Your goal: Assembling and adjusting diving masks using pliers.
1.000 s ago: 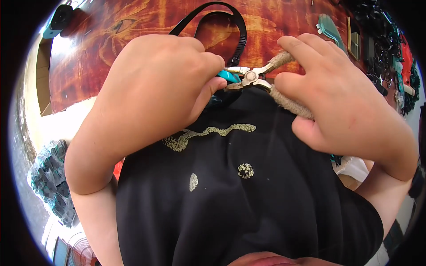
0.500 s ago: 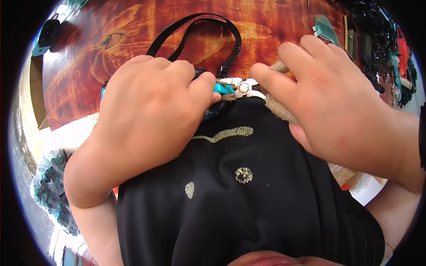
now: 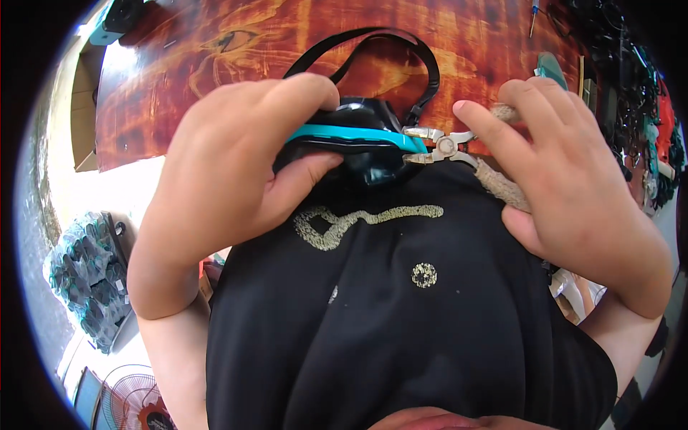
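Observation:
My left hand is closed on a glossy black piece with a turquoise edge, which looks like a diving mask. Its fingers are on top and its thumb is below. A black strap loops from the piece over the table and ends in a small buckle by the pliers. Pliers with cord-wrapped handles are in my right hand, index finger extended toward the upper handle. The jaws are parted, one above and one below the turquoise tip. Whether they touch it I cannot tell.
The brown wooden table has a dark speaker-like object at its far left. A teal-topped item and a thin screwdriver-like tool lie at right. Plastic-wrapped goods and a fan stand at left.
Both hands and the pliers appear further right in the picture. My left hand has turned and shifted its grip, showing more of the black and turquoise piece. My right index finger has straightened.

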`<act>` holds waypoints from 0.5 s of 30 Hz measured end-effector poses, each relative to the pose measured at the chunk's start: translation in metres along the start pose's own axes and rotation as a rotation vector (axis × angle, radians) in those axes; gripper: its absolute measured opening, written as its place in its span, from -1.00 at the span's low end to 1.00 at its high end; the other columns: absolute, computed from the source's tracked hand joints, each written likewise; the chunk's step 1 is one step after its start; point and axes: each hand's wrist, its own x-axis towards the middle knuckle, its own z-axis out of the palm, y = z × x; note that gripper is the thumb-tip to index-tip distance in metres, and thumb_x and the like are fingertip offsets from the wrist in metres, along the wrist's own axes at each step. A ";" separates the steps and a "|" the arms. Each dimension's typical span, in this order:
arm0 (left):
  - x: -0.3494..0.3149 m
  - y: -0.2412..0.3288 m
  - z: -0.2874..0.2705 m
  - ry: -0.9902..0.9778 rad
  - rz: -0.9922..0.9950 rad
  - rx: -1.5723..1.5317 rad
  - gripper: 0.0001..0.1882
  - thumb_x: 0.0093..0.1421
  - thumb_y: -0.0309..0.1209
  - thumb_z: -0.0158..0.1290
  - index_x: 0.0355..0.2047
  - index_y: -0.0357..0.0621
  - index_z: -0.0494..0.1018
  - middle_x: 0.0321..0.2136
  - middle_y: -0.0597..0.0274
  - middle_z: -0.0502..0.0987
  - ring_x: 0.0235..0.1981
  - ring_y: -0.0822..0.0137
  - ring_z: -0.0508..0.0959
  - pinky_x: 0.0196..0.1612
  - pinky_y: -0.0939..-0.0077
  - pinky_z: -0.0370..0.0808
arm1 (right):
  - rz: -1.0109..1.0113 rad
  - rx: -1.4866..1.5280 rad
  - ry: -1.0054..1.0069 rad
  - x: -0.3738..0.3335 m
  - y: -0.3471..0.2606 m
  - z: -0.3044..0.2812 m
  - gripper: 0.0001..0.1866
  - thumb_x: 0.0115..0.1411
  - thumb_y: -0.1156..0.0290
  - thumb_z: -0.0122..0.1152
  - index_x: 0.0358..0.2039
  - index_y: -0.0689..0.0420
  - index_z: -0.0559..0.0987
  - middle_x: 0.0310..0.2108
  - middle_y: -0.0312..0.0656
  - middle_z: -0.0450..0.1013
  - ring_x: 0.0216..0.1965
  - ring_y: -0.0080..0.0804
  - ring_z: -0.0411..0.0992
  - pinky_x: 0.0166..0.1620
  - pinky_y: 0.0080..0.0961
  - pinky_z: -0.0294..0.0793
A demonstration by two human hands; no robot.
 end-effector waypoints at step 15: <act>0.070 -0.070 -0.031 0.094 0.569 0.379 -0.53 -0.13 -0.42 0.34 -0.12 0.05 0.63 0.09 0.06 0.47 0.27 0.00 0.23 0.25 0.03 0.25 | -0.169 2.186 0.372 0.078 0.036 0.107 -0.47 0.15 0.45 -0.07 0.19 0.13 0.27 0.14 0.08 0.36 -0.01 -0.07 0.51 0.02 -0.14 0.49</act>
